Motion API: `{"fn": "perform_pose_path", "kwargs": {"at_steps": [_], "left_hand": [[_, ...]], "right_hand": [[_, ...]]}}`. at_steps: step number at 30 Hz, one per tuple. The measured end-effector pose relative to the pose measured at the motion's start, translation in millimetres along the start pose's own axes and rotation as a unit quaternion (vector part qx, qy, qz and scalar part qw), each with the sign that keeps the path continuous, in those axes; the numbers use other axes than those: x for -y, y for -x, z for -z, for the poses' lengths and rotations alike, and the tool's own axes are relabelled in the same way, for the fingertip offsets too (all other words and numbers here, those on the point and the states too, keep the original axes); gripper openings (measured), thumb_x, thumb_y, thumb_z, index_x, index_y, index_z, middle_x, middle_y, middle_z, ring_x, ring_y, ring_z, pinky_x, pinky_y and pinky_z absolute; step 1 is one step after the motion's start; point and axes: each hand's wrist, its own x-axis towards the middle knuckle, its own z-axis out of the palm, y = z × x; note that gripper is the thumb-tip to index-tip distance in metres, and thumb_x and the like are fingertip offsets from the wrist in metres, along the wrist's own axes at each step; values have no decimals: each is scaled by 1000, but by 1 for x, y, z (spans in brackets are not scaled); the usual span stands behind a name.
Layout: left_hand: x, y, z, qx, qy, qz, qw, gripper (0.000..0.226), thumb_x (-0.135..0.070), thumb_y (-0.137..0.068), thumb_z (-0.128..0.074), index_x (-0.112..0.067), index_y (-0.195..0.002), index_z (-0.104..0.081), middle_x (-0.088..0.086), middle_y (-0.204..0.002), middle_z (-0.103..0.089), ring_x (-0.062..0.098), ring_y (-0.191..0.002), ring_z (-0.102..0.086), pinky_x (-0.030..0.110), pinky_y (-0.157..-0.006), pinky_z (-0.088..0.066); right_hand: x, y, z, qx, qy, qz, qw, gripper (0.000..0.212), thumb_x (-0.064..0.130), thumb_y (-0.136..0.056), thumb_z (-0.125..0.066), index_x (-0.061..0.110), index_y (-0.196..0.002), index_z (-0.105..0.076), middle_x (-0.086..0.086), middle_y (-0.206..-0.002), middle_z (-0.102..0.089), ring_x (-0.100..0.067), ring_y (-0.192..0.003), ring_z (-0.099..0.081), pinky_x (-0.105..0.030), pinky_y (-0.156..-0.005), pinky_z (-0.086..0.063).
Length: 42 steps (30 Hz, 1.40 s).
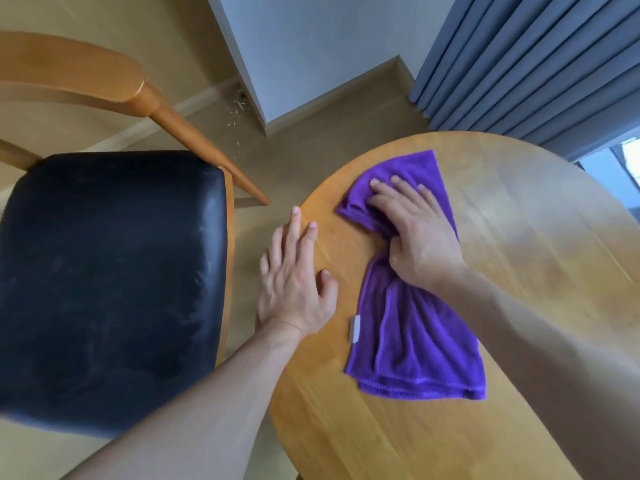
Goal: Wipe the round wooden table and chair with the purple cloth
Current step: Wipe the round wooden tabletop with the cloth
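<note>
Chair (114, 289): at the left, just beside the table; black padded seat in a light wooden frame, with a curved wooden backrest (86, 74) at the top left and a slanted wooden leg running down toward the table edge.
Floor (284, 150): pale wood boards between chair and table; a few small bits of debris (239, 105) lie near the wall corner.
Left hand (298, 278): lies flat, palm down, on the left edge of the table; fingers straight and slightly spread, thumb angled toward the cloth; it holds nothing, and the outer fingers hang past the table rim.
Table (519, 237): round, wooden, orange-brown, filling the right half of the view; the far part looks paler with glare.
Cloth (415, 341): purple, rumpled, lying on the table just right of the left hand; it runs from under the right hand down to a hemmed end nearer the person; a small white tag (355, 328) sticks out at its left edge.
Right hand (415, 230): rests on the upper part of the cloth, palm down; fingers stretched forward and a little apart on the fabric, thumb tucked into a bunched fold at the cloth's left side.
Wall (311, 46): white, behind the floor, with a jutting corner.
Curtain (536, 64): grey-blue, pleated, hanging at the top right behind the table.
</note>
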Motion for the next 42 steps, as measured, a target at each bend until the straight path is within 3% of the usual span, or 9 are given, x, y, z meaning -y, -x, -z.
{"fn": "perform_pose_path", "kwargs": {"at_steps": [4, 6, 11, 16, 25, 29, 34, 38, 42], "left_hand": [[0, -2, 0, -10, -9, 0, 1000, 76, -38, -81, -49, -19, -153, -34, -1, -172, -8, 28, -153, -19, 53, -114, -31], [-1, 0, 0, -11, -13, 0, 1000, 76, -38, -81, -48, -20, -153, -33, -1, -172, -8, 27, -153, -19, 52, -114, -32], [-1, 0, 0, -18, -14, 1, 1000, 70, -39, -80, -47, -20, -147, -37, -3, -172, -8, 28, -153, -20, 54, -114, -34], [0, -1, -2, -19, -8, 2, 1000, 77, -40, -82, -47, -22, -155, -30, -3, -172, -6, 27, -153, -19, 54, -115, -32], [0, -2, -3, -33, -19, -1, 999, 79, -40, -78, -47, -20, -154, -32, -1, -172, -10, 28, -152, -22, 51, -113, -33], [0, -1, -3, -31, -17, 0, 999, 79, -39, -78, -48, -22, -154, -31, -2, -172, -9, 27, -152, -22, 51, -113, -33], [1, 0, -4, -28, -12, 0, 1000, 77, -41, -80, -48, -23, -153, -32, -3, -172, -9, 27, -153, -20, 52, -115, -31], [1, -4, -2, -30, -3, 0, 1000, 78, -40, -79, -47, -22, -154, -32, -2, -172, -11, 28, -153, -22, 53, -115, -31], [1, -3, -2, -32, -8, -1, 999, 79, -39, -79, -48, -21, -154, -32, -1, -172, -11, 28, -152, -22, 52, -115, -32]], "right_hand": [[27, -28, -9, -73, -31, -141, 987, 72, 0, -72, -47, 17, -142, -51, 4, -165, -33, -24, -157, -18, -48, -128, -8], [46, -27, -17, -75, -35, -156, 984, 73, 4, -73, -46, 17, -144, -48, 2, -168, -29, -26, -158, -14, -50, -127, -5], [51, 18, -25, 27, -20, 11, 999, 81, 28, -77, -24, 17, -154, -44, 3, -168, -27, -26, -158, -13, -51, -128, -3], [-2, 42, -6, 89, 27, 110, 990, 85, 22, -68, -37, 18, -152, -46, 6, -168, -27, -21, -157, -17, -49, -128, -12], [34, -24, -13, -94, -92, -165, 978, 81, 9, -69, -52, 14, -149, -44, -2, -168, -27, -29, -158, -11, -49, -128, -1], [41, 6, -26, -18, -75, -24, 997, 87, 18, -71, -45, 15, -158, -36, 0, -170, -22, -28, -159, -7, -53, -127, -1], [5, 31, -15, 45, -10, 91, 995, 85, 28, -74, -41, 21, -159, -36, 7, -169, -23, -19, -159, -9, -41, -129, 0], [-7, 5, -7, -19, -19, 8, 1000, 83, 23, -73, -54, 20, -155, -41, 5, -168, -28, -22, -158, -16, -43, -129, -6], [22, -29, -15, -100, -46, -120, 987, 81, 21, -74, -50, 18, -154, -41, 3, -168, -27, -24, -158, -13, -48, -128, -4]]}}
